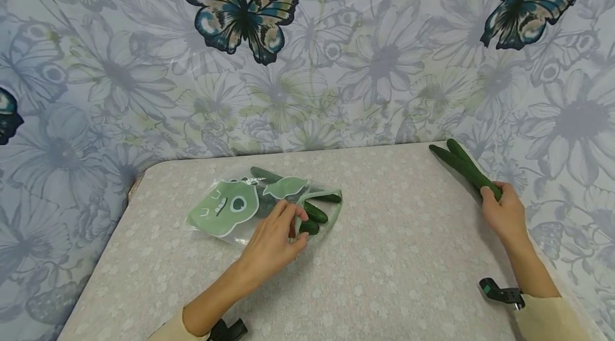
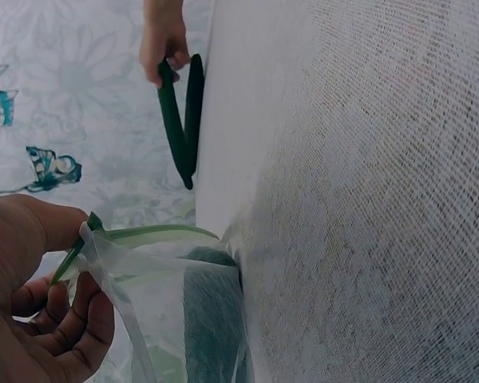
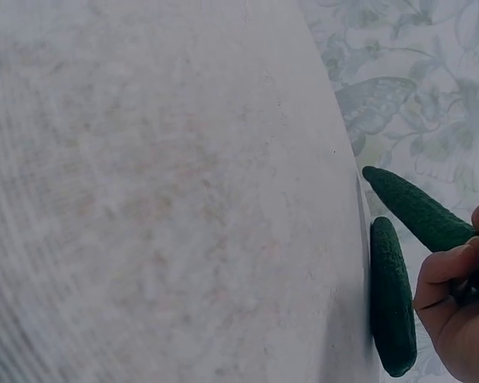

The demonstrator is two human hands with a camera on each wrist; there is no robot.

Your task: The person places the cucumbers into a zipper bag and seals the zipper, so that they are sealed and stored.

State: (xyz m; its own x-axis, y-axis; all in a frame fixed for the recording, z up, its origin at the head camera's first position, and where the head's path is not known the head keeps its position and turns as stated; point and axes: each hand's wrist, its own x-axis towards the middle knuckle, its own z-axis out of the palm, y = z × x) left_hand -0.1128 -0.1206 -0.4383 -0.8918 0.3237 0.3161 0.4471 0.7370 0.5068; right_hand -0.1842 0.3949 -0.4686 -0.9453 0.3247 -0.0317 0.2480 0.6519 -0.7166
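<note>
A clear zip bag (image 1: 226,207) with a green cartoon print lies on the table, with several cucumbers (image 1: 315,213) inside it; some of their ends show at its mouth. My left hand (image 1: 274,237) pinches the bag's green-edged opening between thumb and fingers, also seen in the left wrist view. Near the table's right edge, my right hand (image 1: 506,213) grips one end of a cucumber (image 3: 423,211), its far end raised off the table in the right wrist view. Beside it, a second cucumber (image 3: 392,299) lies on the tabletop.
The table (image 1: 394,255) wears a pale flower-patterned cover. Behind and around it hangs a backdrop (image 1: 384,58) printed with flowers and butterflies. Dark wrist mounts (image 1: 499,292) sit on both forearms.
</note>
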